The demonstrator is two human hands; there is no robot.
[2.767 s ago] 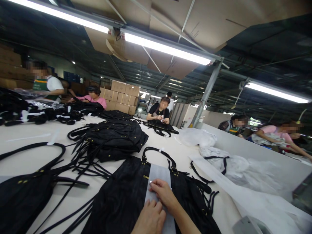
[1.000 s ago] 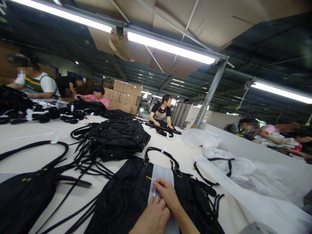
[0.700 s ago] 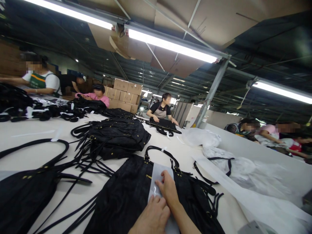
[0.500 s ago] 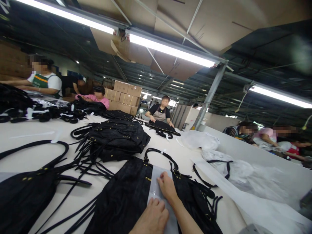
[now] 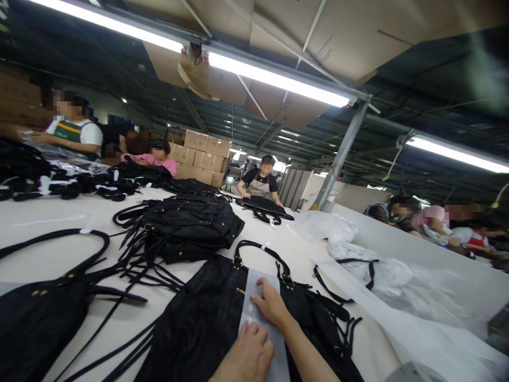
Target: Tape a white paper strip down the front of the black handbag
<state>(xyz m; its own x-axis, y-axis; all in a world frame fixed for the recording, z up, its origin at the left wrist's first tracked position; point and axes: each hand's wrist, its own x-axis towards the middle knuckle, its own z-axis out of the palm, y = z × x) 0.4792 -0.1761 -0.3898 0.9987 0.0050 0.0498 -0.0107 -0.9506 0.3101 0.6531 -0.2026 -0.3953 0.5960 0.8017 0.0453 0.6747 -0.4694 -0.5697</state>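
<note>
A single head-worn camera looks forward, tilted low across the white table (image 5: 59, 254), close to the nearest black bag (image 5: 207, 318).

The black bag (image 5: 207, 323) under the hands looked like soft, matt cloth or suede with a faintly crinkled surface, its hardware small brassy metal studs and rings with a dull shine. Laid along the bag's middle, the pale strip (image 5: 260, 313) looked like thin, smooth, slightly translucent paper or film, flat under the left hand (image 5: 246, 355) and right hand (image 5: 272, 305). The table (image 5: 51, 254) bearing the bag was a smooth, matt off-white surface. Right of the bag, the white wrapping (image 5: 397, 281) looked thin, crumpled and semi-sheer. Beyond the bag, the stacked boxes (image 5: 202, 156) were plain brown cardboard.
</note>
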